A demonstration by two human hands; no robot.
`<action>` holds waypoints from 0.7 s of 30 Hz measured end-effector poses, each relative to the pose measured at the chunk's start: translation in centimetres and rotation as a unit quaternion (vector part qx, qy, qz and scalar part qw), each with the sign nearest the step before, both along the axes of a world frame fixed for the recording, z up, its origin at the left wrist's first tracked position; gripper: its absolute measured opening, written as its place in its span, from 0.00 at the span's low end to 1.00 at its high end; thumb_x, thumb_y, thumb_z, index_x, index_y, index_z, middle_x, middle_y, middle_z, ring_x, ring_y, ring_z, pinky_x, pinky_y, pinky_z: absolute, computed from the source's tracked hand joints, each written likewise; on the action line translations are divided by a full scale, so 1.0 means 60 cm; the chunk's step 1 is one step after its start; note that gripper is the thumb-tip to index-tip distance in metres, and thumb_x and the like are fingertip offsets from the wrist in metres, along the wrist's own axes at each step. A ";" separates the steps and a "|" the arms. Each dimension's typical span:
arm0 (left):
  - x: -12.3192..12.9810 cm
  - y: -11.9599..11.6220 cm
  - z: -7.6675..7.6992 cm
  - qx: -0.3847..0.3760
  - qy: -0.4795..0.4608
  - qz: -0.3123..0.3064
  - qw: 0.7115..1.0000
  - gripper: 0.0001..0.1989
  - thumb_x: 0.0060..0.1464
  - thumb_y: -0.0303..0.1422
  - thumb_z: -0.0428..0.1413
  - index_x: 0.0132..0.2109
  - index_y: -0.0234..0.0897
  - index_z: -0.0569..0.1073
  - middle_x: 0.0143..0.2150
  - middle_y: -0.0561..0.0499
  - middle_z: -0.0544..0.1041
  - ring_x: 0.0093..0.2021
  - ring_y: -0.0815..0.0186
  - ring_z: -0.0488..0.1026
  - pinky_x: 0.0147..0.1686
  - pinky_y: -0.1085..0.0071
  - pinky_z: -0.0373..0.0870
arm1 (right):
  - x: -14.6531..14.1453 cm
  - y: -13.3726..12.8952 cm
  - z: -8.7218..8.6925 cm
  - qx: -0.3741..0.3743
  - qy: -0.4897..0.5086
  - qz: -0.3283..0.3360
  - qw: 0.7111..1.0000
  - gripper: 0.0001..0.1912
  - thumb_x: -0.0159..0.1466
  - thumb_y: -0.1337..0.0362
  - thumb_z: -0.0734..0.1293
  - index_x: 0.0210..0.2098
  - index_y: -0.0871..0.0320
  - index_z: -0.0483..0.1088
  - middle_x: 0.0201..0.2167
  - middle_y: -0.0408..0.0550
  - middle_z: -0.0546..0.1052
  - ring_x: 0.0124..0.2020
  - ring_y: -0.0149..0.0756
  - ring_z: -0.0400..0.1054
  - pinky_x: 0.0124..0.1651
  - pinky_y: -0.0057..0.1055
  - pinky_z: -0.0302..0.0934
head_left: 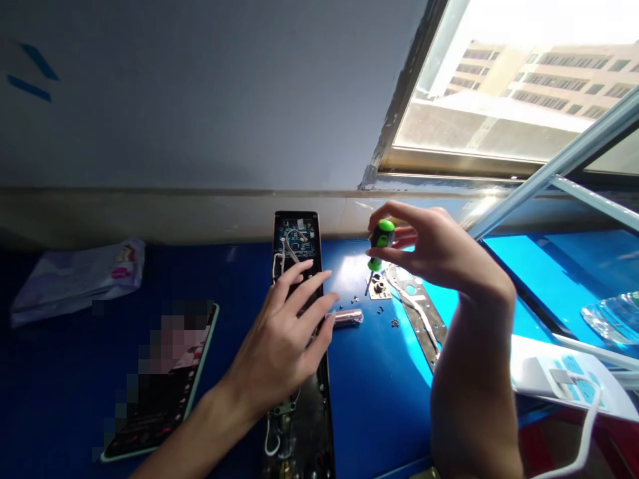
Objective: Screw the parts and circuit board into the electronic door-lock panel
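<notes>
My right hand (412, 236) grips a short green-and-black screwdriver (383, 238) by its handle. The shaft points down, over the blue table beside a small square metal plate (380, 286) with a round fitting. My left hand (294, 322), fingers spread, lies over a long black device housing (312, 416). A blue circuit board (298, 238) and white wires show inside the housing's far end; my hand hides its middle. Close to my left fingertips is a small pinkish wrapped cylinder (348, 318). Several tiny screws (395, 323) are scattered to its right.
A long perforated plate (422, 309) with a white cable lies right of the screws. Farther right are a white power strip (562, 382), a clear plastic bottle (612, 319) and metal frame bars (559, 166). A phone (164, 392) and a plastic packet (80, 276) lie left.
</notes>
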State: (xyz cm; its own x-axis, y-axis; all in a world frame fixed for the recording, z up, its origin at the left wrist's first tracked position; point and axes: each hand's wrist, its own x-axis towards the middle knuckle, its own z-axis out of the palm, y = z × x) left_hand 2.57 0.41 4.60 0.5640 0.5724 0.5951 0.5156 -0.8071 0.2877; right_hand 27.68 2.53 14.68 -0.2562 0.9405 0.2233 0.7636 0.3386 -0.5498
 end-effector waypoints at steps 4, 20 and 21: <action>0.024 0.005 -0.001 0.006 0.072 -0.037 0.997 0.13 0.68 0.27 0.53 0.51 0.32 0.81 0.61 0.40 0.78 0.72 0.42 0.62 0.63 0.43 0.74 | -0.001 0.027 -0.018 -0.011 0.008 0.014 1.000 0.13 0.63 0.56 0.73 0.43 0.55 0.73 0.35 0.45 0.80 0.34 0.36 0.75 0.44 0.39 0.75; 0.029 0.020 -0.015 -0.013 0.084 -0.026 0.996 0.13 0.66 0.28 0.54 0.49 0.30 0.82 0.58 0.37 0.80 0.71 0.41 0.63 0.64 0.40 0.73 | 0.005 0.023 -0.015 0.027 0.035 0.041 0.998 0.11 0.62 0.62 0.74 0.43 0.55 0.73 0.35 0.43 0.80 0.33 0.33 0.75 0.42 0.35 0.73; 0.029 0.020 -0.015 -0.008 0.086 -0.025 0.996 0.13 0.67 0.28 0.54 0.49 0.30 0.82 0.58 0.36 0.80 0.71 0.41 0.63 0.63 0.41 0.74 | 0.005 0.024 -0.016 0.025 0.033 0.040 0.998 0.11 0.62 0.62 0.74 0.43 0.56 0.73 0.35 0.43 0.80 0.33 0.33 0.75 0.42 0.34 0.73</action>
State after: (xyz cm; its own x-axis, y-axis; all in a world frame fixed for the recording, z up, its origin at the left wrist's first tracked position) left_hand 4.33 1.63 3.71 0.6849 0.5496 0.4783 0.5178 -0.8290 0.2113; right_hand 27.99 3.99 13.73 -0.3129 0.9047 0.2890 0.6963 0.4255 -0.5780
